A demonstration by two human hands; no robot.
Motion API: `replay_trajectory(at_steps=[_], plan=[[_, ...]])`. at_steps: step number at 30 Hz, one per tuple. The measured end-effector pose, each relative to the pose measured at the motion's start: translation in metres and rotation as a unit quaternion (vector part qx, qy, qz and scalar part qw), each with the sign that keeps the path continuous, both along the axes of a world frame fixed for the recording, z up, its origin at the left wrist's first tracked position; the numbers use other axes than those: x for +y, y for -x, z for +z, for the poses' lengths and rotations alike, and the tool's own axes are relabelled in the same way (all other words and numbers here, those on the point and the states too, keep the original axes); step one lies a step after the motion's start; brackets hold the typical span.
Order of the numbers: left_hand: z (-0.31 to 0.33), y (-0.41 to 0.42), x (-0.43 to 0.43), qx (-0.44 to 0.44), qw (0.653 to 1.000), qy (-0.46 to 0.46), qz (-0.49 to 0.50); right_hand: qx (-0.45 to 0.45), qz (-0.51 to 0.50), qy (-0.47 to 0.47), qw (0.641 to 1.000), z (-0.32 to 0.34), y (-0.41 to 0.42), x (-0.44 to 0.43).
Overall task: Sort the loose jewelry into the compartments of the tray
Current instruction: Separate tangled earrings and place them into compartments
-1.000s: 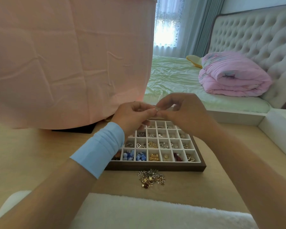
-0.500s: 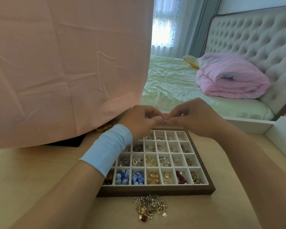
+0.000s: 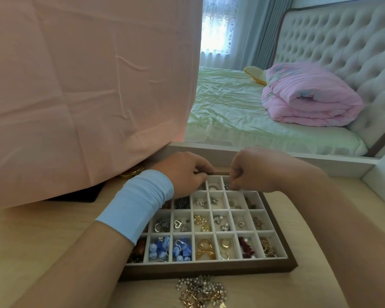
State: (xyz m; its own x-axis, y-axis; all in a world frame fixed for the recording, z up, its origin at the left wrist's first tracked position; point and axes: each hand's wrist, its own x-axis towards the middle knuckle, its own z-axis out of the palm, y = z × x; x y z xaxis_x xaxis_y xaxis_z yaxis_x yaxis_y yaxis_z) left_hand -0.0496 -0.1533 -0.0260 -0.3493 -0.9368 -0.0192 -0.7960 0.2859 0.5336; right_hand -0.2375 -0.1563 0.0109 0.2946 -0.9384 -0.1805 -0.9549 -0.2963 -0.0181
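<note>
At the tray's (image 3: 209, 268) far row, right grip (image 3: 256, 170) curls onto a silver piece (image 3: 226, 187); left grip (image 3: 182, 172) curls beside it. I cannot tell whether either grasps anything.

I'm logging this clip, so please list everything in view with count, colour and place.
tray: one, dark wood frame, white compartments, on the table
sorted jewelry: many pieces, silver, gold, blue, dark red, in the compartments
loose jewelry: one pile, gold and pearl, on the table by the tray's near edge
table: one, pale wood, under the tray
cloth: one, pink, hanging at left
bed: one, pale green sheet, behind the table
quilt: one, pink, folded on the bed
wristband: one, light blue, left wrist
hands: two, bare; left hand and right hand curled over the tray's far row
</note>
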Motion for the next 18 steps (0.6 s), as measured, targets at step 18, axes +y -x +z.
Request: replay_trajectory(at_steps=[18], plan=[[0.016, -0.001, 0.038, 0.009, 0.995, 0.093, -0.033, -0.047, 0.025, 0.044, 0.998, 0.01, 0.002, 0.03]])
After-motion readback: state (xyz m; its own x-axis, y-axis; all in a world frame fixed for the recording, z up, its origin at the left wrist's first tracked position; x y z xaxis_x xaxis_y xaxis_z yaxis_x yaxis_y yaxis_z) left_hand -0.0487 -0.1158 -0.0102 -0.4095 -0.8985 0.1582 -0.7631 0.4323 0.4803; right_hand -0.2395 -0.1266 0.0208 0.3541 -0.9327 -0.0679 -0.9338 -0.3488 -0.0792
